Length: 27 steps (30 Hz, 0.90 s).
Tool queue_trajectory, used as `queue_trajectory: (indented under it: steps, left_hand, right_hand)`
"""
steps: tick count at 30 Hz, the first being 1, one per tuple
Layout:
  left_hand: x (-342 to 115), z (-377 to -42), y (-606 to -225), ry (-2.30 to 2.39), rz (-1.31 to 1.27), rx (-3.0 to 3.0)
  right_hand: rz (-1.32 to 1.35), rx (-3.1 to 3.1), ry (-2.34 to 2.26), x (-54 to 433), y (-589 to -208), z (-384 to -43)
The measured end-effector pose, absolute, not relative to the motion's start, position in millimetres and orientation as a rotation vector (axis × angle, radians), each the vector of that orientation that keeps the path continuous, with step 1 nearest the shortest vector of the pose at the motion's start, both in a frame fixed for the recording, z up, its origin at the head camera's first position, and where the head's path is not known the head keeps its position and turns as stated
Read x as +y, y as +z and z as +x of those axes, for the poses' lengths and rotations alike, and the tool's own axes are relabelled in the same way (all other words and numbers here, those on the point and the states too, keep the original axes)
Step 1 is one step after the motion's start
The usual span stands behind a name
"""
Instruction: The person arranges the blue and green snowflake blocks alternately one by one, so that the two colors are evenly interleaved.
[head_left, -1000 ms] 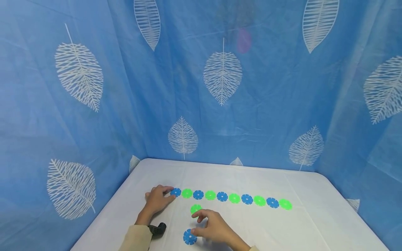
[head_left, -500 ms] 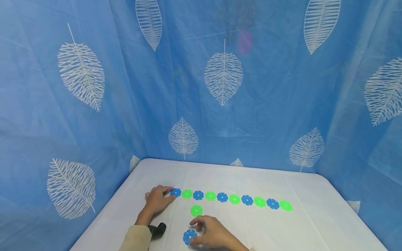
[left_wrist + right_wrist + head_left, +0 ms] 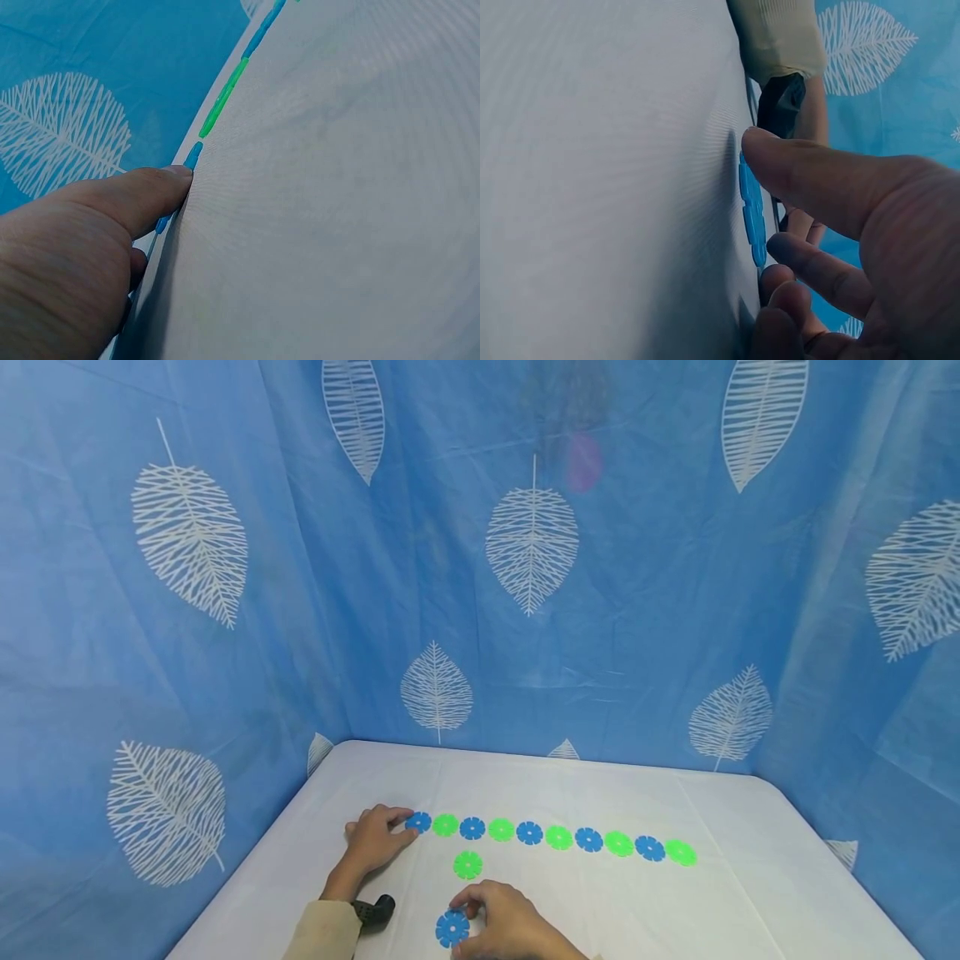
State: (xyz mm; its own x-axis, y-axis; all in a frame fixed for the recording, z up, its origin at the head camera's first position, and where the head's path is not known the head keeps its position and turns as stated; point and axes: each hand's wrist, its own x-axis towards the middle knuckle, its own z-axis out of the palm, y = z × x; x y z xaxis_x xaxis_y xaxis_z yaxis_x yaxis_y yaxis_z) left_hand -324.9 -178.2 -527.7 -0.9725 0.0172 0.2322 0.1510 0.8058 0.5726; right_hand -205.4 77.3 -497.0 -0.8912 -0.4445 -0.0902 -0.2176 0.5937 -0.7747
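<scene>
My left hand [image 3: 371,843] holds the blue notched plastic disc [image 3: 420,822] at the left end of a row, index finger and thumb at its edge. In the left wrist view, the thumb lies against that disc [image 3: 193,155]. Nearer the table front, my right hand [image 3: 508,922] has thumb and index finger curled around the edge of another blue notched disc [image 3: 452,929]. That disc [image 3: 751,210] lies flat between thumb and index finger in the right wrist view. A single green notched disc [image 3: 468,865] lies between the row and the right hand.
The row alternates blue and green discs, ending in a green disc [image 3: 681,852] at the right. White cloth covers the table [image 3: 585,793]. A blue leaf-patterned curtain [image 3: 637,635] surrounds its back and sides. A black device [image 3: 377,911] is worn on the left wrist.
My right hand has drawn back from beside the green disc toward the front, and its index finger and thumb have come round the blue disc. The left hand has stayed in place.
</scene>
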Motion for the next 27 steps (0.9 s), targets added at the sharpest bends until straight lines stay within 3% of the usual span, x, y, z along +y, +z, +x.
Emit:
queue_trajectory:
  steps: [17, 27]
  left_hand:
    - [-178.5, -329.2, -530.3, -0.892, -0.118, -2.798]
    - [-178.5, -326.2, -529.7, -0.901, -0.111, -2.783]
  right_hand:
    - [-0.611, 2.652, -1.108, 78.2, -501.9, -208.6]
    - [-0.487, 2.584, -1.154, 75.4, -498.6, -208.9]
